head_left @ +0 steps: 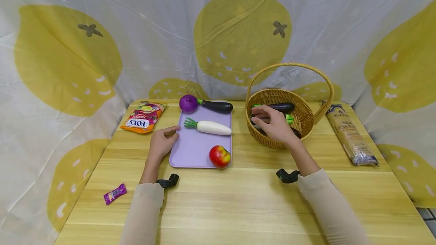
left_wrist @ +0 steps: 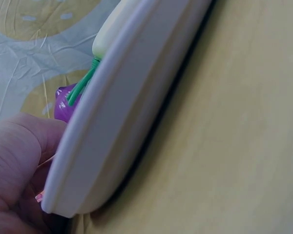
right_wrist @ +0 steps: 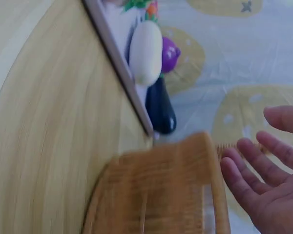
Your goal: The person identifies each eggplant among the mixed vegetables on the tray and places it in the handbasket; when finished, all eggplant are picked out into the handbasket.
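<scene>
At the left edge of the lilac tray is my left hand, its thumb and fingers bent at the rim; in the left wrist view the tray's wall hides some fingertips. On the tray lie a white radish, a purple onion, an eggplant and a red-yellow apple-like fruit. Over the wicker basket hovers my right hand, fingers loosely bent with nothing between them in the right wrist view. Inside the basket lie dark eggplants, partly covered by this hand.
An orange FOX'S candy bag lies left of the tray, and a small purple packet nearer the front left. Right of the basket is a long clear-and-blue package. The basket's tall handle arches up before the lemon-print curtain.
</scene>
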The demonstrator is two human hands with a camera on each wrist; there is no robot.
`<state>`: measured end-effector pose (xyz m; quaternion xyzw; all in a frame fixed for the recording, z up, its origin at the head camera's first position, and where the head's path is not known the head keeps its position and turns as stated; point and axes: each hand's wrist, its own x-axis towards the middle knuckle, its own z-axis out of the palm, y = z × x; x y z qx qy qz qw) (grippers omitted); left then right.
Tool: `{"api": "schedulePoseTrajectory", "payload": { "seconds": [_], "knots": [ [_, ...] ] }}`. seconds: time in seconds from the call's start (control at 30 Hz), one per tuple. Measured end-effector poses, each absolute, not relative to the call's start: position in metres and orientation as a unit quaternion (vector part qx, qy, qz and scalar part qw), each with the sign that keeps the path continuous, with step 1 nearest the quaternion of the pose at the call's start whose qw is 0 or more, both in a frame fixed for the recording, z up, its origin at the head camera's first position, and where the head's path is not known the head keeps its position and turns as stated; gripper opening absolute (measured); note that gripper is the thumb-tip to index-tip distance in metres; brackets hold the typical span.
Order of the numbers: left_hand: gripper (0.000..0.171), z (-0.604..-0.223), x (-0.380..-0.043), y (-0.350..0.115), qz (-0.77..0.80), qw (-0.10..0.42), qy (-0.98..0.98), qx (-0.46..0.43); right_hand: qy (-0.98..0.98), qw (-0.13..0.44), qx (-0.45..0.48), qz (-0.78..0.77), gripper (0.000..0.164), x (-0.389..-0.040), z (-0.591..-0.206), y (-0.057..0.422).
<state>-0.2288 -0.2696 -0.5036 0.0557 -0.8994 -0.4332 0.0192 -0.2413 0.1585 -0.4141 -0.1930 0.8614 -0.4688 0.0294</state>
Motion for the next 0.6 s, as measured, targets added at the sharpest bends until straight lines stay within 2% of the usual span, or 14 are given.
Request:
{"api": "schedulePoseTrajectory", "payload": {
  "seconds": [0.27, 0.6],
  "knots": [
    [0.037, -0.504, -0.228, -0.269, -0.437, 0.016, -0.897, 0.059, 0.850, 0.034, -0.198, -0.486, 0.036, -0.254, -0.418, 0.124],
    [0.036, -0.504, -0.229, -0.269, -0.437, 0.015, -0.897, 0.063, 0.843, 0.074, -0.197, -0.495, 0.046, -0.274, -0.421, 0.090]
  ]
}}
